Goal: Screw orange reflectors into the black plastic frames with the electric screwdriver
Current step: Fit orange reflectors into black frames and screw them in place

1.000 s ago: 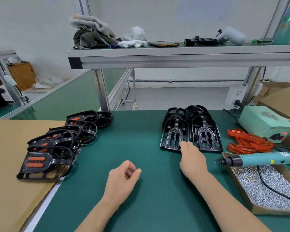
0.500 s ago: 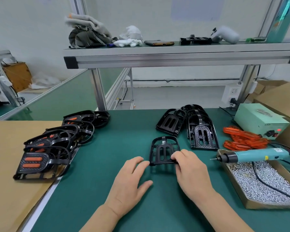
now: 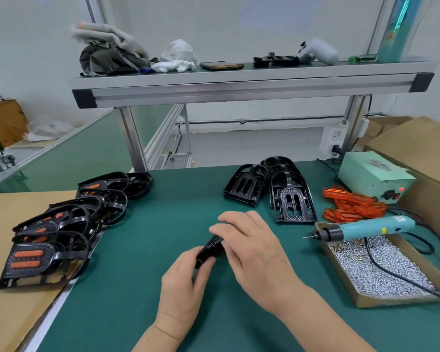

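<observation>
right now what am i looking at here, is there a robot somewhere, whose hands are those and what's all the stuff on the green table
No robot here: the one picture comes from a camera worn on a person's head, looking down at their own bare hands. The left hand and the right hand together hold one black frame, tipped on edge, over the middle of the green table. To the right lie more empty frames, a pile of orange reflectors, and a blue electric screwdriver resting across a box of screws. At the left, partly on cardboard, sit finished frames with reflectors already in.
</observation>
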